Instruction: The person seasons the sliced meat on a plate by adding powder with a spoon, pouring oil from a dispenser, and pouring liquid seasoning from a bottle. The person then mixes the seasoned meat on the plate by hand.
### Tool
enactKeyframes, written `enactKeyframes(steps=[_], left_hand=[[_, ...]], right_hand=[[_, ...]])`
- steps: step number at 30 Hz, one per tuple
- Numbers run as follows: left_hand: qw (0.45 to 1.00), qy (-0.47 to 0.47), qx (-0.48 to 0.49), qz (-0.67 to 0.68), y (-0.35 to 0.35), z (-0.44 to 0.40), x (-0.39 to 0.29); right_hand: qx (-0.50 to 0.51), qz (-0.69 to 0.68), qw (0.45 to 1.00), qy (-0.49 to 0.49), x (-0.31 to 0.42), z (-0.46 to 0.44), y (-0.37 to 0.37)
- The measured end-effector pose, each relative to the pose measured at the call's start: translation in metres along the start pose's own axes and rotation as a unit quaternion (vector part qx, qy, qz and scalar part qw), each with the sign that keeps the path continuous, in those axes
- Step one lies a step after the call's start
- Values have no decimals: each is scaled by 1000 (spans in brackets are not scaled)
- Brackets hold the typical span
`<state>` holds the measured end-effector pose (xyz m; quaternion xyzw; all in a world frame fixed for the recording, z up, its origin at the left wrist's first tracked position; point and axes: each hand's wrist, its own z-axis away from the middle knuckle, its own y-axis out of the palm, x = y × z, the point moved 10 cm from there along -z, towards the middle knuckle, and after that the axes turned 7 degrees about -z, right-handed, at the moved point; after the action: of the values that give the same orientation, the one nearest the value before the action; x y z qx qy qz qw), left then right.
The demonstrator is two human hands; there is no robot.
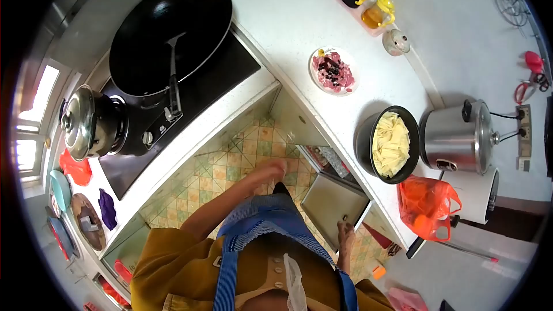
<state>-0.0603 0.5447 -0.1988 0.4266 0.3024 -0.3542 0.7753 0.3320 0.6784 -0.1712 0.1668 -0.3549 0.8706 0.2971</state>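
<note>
My left hand (271, 171) is stretched out over the tiled floor, in front of my blue apron (259, 219). It is smeared by motion, and I cannot tell how its fingers are set. Low on the right, the fingers of my right hand (345, 231) are closed at the edge of a cabinet door (331, 204), just by its small knob (345, 217). The door stands swung out from beneath the counter. Behind it, packed items (326, 161) show in part inside the cabinet.
A wok (155, 29) holding a metal spatula (174, 75) sits on the stove beside a lidded pot (86, 121). Along the right counter are a plate of meat (333, 72), a black pot of pale cut strips (391, 144), a steel cooker (458, 138) and a red bag (425, 204).
</note>
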Motion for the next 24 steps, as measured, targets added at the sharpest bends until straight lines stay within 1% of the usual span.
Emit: enactKeyframes(steps=[1, 2, 3, 4, 5, 6, 7, 8, 9, 10, 11, 12, 13, 14, 15, 16, 17, 19, 20, 21, 23, 24], left_hand=[[997, -27, -70, 1, -26, 28, 17], [988, -54, -142, 8, -50, 59, 37], [984, -69, -157, -43, -70, 87, 51], [977, -85, -171, -96, -93, 116, 67], [952, -123, -253, -116, -126, 149, 103], [937, -139, -312, -76, -155, 181, 143], [943, -84, -320, -19, -173, 213, 165], [914, -146, -378, 9, -190, 249, 197], [914, -153, -373, -49, -207, 277, 229], [910, -160, -369, -105, -218, 292, 250], [866, -269, -406, -117, -218, 321, 264], [856, -264, -443, -33, -211, 341, 277], [836, -254, -483, 56, -203, 367, 296], [829, -257, -490, 81, -194, 380, 310], [819, -257, -501, 110, -186, 388, 327], [796, -267, -519, 158, -174, 393, 339], [805, -221, -520, 179, -168, 390, 355], [831, -137, -479, 248, -152, 376, 365], [814, -180, -507, 220, -138, 376, 355], [820, -132, -510, 225, -124, 378, 327], [799, -103, -534, 258, -107, 374, 308], [780, -72, -547, 294, -97, 374, 309]], right_hand=[[-2, -1, 1000, -5, 3, 2, 12], [-34, 39, 992, -115, 32, 6, 24], [-64, 74, 970, -222, 58, 17, 35], [-64, 74, 969, -226, 62, 20, 36], [-175, 24, 937, -301, 77, 37, 9], [-230, -4, 913, -338, 77, 45, -9], [-283, -27, 883, -373, 74, 53, -26], [-309, 90, 906, -275, 26, 22, -38], [-312, 216, 909, -175, -22, -8, -49], [-221, 274, 910, -220, -49, -47, -39], [-121, 319, 900, -271, -79, -80, -25], [-22, 345, 883, -318, -108, -103, -12], [-27, 118, 946, -299, -74, -87, -15], [-15, 38, 965, -259, -44, -73, -1], [8, 17, 976, -219, -18, -60, 16], [38, 2, 979, -198, 11, -45, 35], [73, -22, 980, -183, 37, -27, 54], [141, -56, 972, -179, 92, 5, 89], [171, -70, 966, -180, 117, 18, 103], [201, -82, 959, -181, 143, 28, 116], [251, -103, 942, -196, 203, 33, 146], [273, -116, 934, -200, 232, 33, 160]])
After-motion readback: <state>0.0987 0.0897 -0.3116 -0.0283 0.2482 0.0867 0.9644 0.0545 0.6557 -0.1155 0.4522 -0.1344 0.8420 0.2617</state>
